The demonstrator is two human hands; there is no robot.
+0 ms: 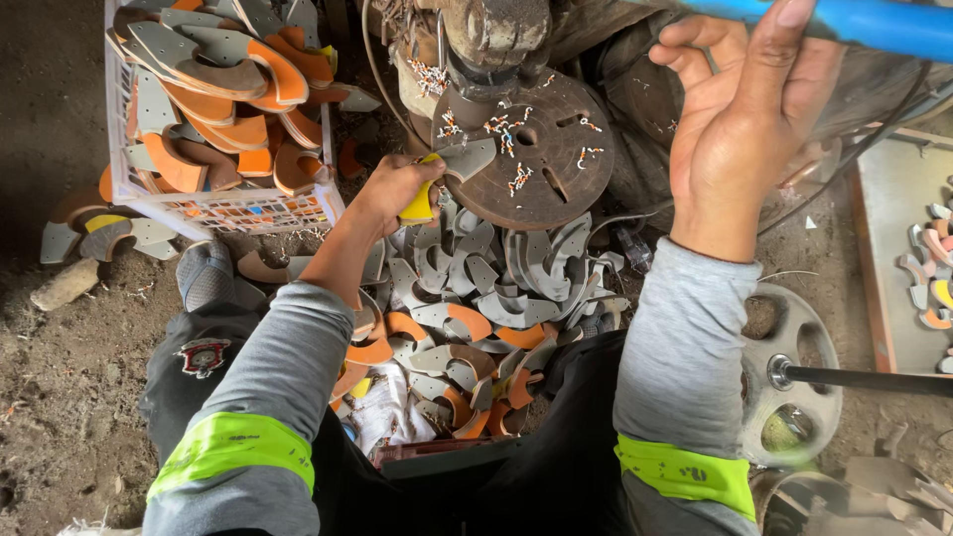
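On the round plate (pixel 531 159) of the drill press, a curved grey blade (pixel 467 159) lies at the left edge, held there by the left hand (pixel 397 189). That hand is closed around the blade's yellow end (pixel 419 203), fingers wrapped and thumb on top, so the grey end sits flat on the rusty plate among curls of swarf (pixel 516 179). The right hand (pixel 740 124) is raised to the blue lever (pixel 864 22), fingers curled over it and the palm partly open to the camera; it grips the lever only.

To do this step well, it seems best that the blade be pressed flat and steady on the plate, with the fingers kept back at the yellow end, well away from the spindle (pixel 486 35) above. Swarf under the blade could tilt it, so a clean seat matters. The lever probably wants a slow, even pull rather than a jerk, and the left hand should not loosen while the spindle is down.

Below the plate, a heap of blades (pixel 496 298), grey and orange, covers the ground between the person's knees. A white crate (pixel 228 208) at upper left is full of the same blades, and a few more lie on the earth floor (pixel 69 377) beside it. At lower right a spoked wheel (pixel 794 372) with a dark shaft lies flat, and further blades rest on a tray (pixel 884 228) at the right edge.
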